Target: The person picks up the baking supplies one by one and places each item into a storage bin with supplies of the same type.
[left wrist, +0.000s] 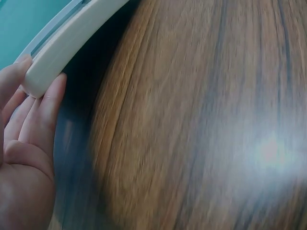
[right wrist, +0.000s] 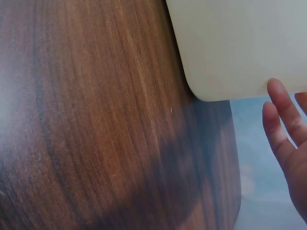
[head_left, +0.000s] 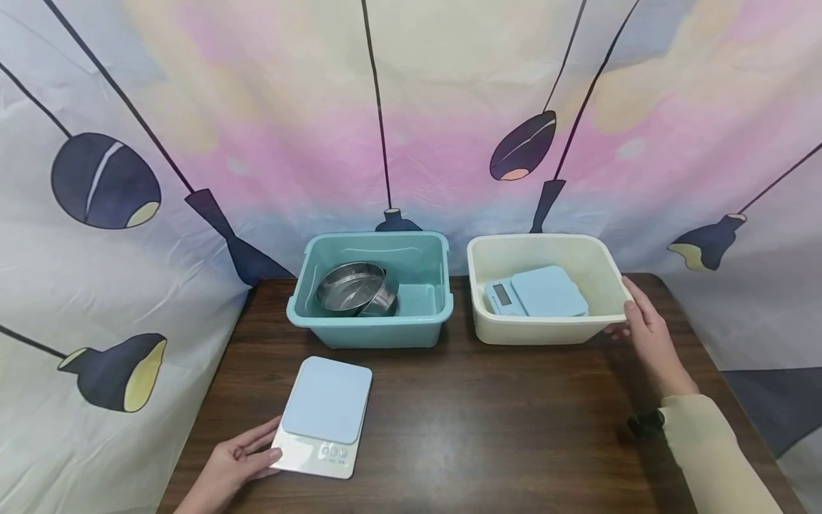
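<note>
My left hand [head_left: 234, 460] pinches the near left edge of a white kitchen scale [head_left: 324, 410], thumb on top and fingers beneath. In the left wrist view the edge of this scale [left wrist: 53, 62] sits between the thumb and fingertips [left wrist: 55, 91]. At the right, my right hand [head_left: 648, 335] grips the rim of a cream plastic basin [head_left: 546, 332] at its right end. The right wrist view has fingertips [right wrist: 276, 86] against the basin's outer wall [right wrist: 230, 52]. Inside that basin lies a light blue kitchen scale [head_left: 549, 291] with a small display.
A teal plastic basin [head_left: 379, 335] stands left of the cream one, holding a round metal sieve [head_left: 349, 285] and another metal piece [head_left: 382, 298]. Both basins are at the back of the dark wooden table [head_left: 481, 421], before a printed cloth [head_left: 437, 143] with lamp drawings.
</note>
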The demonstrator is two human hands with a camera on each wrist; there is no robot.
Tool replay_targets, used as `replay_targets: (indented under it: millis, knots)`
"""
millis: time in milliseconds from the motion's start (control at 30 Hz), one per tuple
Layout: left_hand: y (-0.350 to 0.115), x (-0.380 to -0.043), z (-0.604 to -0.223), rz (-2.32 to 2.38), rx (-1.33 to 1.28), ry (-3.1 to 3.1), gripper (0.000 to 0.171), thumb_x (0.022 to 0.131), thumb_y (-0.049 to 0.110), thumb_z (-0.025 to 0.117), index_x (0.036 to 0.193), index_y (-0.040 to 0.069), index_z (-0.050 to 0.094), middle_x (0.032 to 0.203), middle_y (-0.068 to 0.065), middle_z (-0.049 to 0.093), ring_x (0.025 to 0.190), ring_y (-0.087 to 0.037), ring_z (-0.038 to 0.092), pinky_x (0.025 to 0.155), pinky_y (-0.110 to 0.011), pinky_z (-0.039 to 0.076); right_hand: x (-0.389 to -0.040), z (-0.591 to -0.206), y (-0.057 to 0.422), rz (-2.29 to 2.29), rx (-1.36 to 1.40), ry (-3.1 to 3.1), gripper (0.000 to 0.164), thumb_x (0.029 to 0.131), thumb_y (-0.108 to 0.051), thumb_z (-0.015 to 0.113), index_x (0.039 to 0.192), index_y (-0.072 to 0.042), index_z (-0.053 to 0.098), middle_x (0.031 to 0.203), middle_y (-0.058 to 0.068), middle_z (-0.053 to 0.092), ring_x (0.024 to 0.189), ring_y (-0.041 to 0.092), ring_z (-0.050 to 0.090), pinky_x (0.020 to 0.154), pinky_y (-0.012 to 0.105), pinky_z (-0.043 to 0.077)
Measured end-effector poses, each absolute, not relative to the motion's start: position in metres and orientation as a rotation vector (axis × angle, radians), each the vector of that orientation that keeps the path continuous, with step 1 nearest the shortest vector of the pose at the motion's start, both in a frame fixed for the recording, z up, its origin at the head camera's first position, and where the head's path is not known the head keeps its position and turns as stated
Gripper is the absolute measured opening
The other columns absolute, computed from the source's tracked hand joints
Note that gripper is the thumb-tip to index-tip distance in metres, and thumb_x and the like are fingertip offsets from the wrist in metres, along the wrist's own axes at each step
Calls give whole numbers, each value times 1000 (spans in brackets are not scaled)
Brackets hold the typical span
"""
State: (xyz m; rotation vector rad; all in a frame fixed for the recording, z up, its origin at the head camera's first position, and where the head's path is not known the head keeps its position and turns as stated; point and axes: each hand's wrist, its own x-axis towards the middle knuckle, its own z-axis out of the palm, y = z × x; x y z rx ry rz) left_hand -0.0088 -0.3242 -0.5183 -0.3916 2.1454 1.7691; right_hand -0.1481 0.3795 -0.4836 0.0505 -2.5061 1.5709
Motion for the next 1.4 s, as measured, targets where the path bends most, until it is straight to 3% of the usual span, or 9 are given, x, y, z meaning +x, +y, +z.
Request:
replay_targets:
  millis: [333, 867, 1400]
  knots:
    - [-303, -13, -510, 1868, -122, 2046, 65, 98, 3, 70, 150, -19, 37, 138, -20, 65, 105, -14, 73, 84, -41, 64, -148, -482, 378, 1552, 49, -2515, 54, 115, -30, 35, 168, -24, 25, 120, -2, 54, 79, 7, 68, 69, 20, 59]
    - [-258, -16, -498, 1888, 55, 1943, 62, 99, 4, 68, 150, -19, 38, 144, -36, 51, 107, -18, 73, 83, -39, 64, -148, -484, 379, 1512, 26, -2536, 54, 115, -31, 35, 167, -23, 25, 117, -4, 55, 79, 8, 67, 68, 22, 59]
    - [-206, -22, -492, 1951, 183, 1781, 59, 98, 0, 68, 148, -18, 41, 144, -35, 52, 108, -19, 73, 85, -38, 64, -150, -487, 380, 1540, 30, -2492, 53, 115, -23, 35, 167, -14, 25, 114, -8, 57, 77, 9, 68, 67, 22, 59]
